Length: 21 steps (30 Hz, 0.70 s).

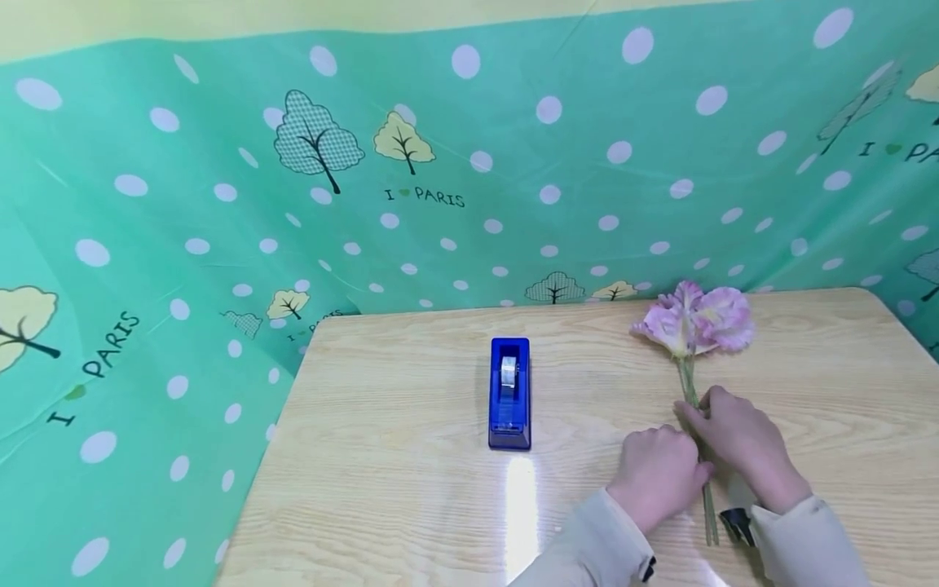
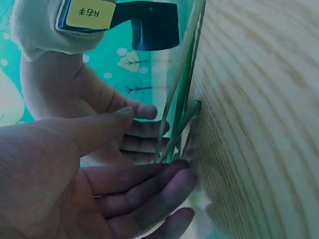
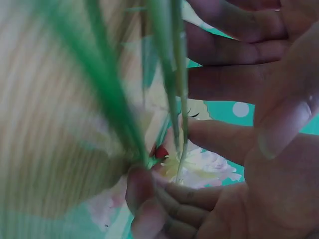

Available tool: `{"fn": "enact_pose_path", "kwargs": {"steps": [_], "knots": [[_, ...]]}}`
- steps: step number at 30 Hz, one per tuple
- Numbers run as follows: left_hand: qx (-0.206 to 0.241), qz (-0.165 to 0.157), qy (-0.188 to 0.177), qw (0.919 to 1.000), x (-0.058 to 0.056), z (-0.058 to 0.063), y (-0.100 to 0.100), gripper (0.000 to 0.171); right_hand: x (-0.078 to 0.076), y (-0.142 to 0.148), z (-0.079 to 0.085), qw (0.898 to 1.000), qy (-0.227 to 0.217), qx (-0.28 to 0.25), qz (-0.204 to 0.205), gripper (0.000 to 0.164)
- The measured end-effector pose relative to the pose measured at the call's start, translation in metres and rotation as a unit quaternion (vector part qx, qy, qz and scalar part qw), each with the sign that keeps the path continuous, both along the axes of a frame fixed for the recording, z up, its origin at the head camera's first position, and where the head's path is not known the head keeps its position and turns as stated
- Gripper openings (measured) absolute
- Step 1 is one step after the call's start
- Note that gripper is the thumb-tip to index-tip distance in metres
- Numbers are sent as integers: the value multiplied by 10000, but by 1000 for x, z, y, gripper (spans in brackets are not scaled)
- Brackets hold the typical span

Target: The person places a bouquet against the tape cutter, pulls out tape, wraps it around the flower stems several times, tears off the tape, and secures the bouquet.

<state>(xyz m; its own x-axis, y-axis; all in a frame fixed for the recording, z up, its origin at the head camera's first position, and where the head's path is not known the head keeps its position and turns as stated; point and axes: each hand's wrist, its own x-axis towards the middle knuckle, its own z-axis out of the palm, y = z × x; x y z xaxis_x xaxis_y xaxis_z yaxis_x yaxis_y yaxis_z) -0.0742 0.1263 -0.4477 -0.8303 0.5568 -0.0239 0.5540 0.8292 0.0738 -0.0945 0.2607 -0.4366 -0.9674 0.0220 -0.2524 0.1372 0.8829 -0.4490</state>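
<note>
A bunch of ruffled pink-purple flowers [image 1: 693,318] lies over the right side of the table, green stems [image 1: 709,518] towards the person. My right hand [image 1: 744,436] holds the stems below the blooms, thumb on one side and curled fingertips [image 3: 142,191] on the other. Lower down, my left hand [image 1: 656,473] is beside the stems. Its thumb stands apart from its loosely bent fingers [image 2: 169,191], whose tips come right up to the stems. Seen from the right wrist, the blooms [image 3: 209,167] are partly behind the fingers.
A blue tape dispenser [image 1: 509,395] with a roll of clear tape stands left of the hands on the wooden table [image 1: 396,489]. Behind the table hangs a green dotted cloth [image 1: 506,163]. A black wrist mount [image 2: 154,25] with a yellow label sits at the right sleeve.
</note>
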Motion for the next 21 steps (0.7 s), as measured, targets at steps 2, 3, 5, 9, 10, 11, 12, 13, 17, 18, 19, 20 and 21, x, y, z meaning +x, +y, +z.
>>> {"fn": "enact_pose_path", "kwargs": {"steps": [2, 3, 5, 9, 10, 11, 12, 13, 17, 18, 19, 20, 21], "knots": [[66, 11, 63, 10000, -2, -1, 2, 36, 0, 0, 0, 10000, -95, -19, -22, 50], [90, 20, 122, 9999, -3, -2, 3, 35, -1, -1, -1, 9999, -114, -24, -20, 48], [136, 29, 311, 9994, -4, -3, 3, 34, -2, -1, -2, 9999, -129, -55, 4, 43], [241, -64, 532, 9983, -4, -5, 4, 29, -2, -3, -5, 9999, 53, -105, 59, 35], [257, -104, 540, 9982, -4, -5, 4, 27, -2, -3, -6, 9998, 125, -106, 66, 34], [284, -137, 506, 9982, -4, -5, 3, 26, -2, -3, -7, 9997, 198, -116, 78, 33], [302, -163, 451, 9984, -4, -5, 3, 25, -2, -3, -8, 9995, 264, -118, 85, 32], [325, -186, 372, 9986, -4, -4, 3, 24, -2, -3, -8, 9994, 312, -123, 98, 32], [372, -158, 128, 9991, -5, -4, 2, 24, -1, -3, -9, 9994, 291, -186, 87, 31], [400, -148, 70, 9991, -5, -5, 2, 24, -2, -2, -9, 9994, 272, -188, 81, 30], [438, -137, 14, 9989, -6, -6, 2, 24, -2, -2, -9, 9995, 255, -193, 76, 30], [500, -120, -25, 9987, -6, -6, 2, 24, -2, -2, -10, 9995, 246, -194, 70, 29], [591, -92, -67, 9982, -7, -7, 3, 24, -3, -2, -10, 9995, 236, -202, 71, 28]]}}
